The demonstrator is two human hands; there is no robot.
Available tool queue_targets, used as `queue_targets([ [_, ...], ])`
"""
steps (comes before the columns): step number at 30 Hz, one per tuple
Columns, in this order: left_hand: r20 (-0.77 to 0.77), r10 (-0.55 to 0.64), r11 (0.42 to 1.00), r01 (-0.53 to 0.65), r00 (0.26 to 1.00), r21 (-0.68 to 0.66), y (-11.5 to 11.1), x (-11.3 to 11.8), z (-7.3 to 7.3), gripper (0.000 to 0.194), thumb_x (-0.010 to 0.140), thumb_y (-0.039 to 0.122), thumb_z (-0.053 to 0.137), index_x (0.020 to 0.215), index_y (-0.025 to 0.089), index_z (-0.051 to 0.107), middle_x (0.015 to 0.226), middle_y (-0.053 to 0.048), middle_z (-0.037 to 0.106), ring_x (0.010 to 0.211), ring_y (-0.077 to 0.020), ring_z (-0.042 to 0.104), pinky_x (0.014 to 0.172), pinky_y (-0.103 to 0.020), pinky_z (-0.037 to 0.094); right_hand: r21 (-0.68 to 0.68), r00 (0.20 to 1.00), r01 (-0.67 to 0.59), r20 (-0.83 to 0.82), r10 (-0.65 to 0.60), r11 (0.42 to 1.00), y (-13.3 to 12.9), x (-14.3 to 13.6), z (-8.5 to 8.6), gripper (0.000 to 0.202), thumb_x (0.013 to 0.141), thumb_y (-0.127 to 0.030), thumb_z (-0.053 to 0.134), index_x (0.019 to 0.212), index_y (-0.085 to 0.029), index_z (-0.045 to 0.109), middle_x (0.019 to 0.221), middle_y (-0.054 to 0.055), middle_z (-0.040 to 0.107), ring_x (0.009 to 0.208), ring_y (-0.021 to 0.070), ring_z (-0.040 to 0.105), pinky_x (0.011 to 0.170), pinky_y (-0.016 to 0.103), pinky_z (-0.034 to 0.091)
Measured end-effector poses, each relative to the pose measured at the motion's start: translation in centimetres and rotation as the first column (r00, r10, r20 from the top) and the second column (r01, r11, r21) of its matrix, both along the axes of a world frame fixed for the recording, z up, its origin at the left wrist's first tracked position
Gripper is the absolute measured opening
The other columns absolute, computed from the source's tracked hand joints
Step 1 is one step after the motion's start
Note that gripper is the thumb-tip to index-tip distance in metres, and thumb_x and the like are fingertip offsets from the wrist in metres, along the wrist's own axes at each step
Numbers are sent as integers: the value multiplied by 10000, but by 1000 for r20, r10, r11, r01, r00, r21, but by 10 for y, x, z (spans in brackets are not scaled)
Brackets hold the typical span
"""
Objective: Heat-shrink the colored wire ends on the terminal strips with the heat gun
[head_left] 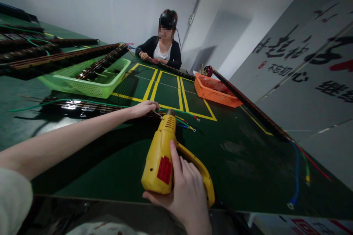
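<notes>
Head view: your right hand [186,181] wraps around the body of the yellow plastic heat gun [157,152], its dark metal nozzle [171,112] facing away above a dark green table [110,169]. Your left hand [145,108] curls narrow beside multicoloured wires with ring terminals [191,127]; what it pinches, I cannot tell. Beyond sit a pale-green perforated plastic basket [100,91] and, farther right, an orange plastic basket [220,98].

Dim and cool-toned, darkened toward the corners.
Lit apparently from the left, glaring white on the dark green, smooth-topped desk [242,176]; softly shadowed across the flat, pale grey wall [223,36]; stretched and tilted, wide-angle, toward the edges.
</notes>
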State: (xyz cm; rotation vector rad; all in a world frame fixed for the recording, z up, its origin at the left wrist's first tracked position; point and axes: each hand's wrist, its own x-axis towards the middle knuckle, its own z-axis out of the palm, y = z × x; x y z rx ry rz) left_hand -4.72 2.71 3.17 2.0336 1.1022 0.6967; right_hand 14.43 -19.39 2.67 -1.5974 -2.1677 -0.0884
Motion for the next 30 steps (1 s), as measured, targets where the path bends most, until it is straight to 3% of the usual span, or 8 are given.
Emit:
queue_targets([
  [6,-1,-6,1000,6,1000,-12,3,-4,-1,448,580,293,362,913,140,621,1045,-55,647,987,-242,547,911,-321,409,27,997,-81,23,80,996,-4,-8,-5,1160,583,-820,484,1457,-144,131,885,83,601,758,263,583,705,408,449],
  [12,5,-24,1000,24,1000,-20,7,-6,-8,481,546,256,377,951,140,609,1034,-49,638,976,-234,546,880,-306,424,-26,996,-92,-2,92,995,-3,-5,-4,1183,566,-833,489,1462,-163,102,930,87,601,816,274,588,774,423,432],
  [16,-7,-45,999,45,999,-13,5,-7,-6,485,543,241,381,961,156,611,1023,-37,640,960,-230,550,855,-298,428,-71,995,-96,-18,95,993,-1,7,1,1179,537,-856,484,1454,-185,166,944,70,609,841,258,593,801,405,425],
  [24,2,-82,994,82,997,-70,1,-6,-1,458,572,245,384,962,156,606,999,-40,646,901,-226,563,823,-312,433,-27,1000,-2,17,2,1000,6,38,0,1170,536,-833,529,1442,-165,209,1002,89,637,855,253,604,753,373,442],
  [30,-9,-101,993,100,995,-63,0,-6,1,453,573,243,374,947,157,614,969,-29,653,851,-211,568,763,-286,434,27,985,155,77,-156,988,10,58,-2,1117,569,-807,548,1439,-198,204,1146,103,615,845,260,606,747,390,454],
])
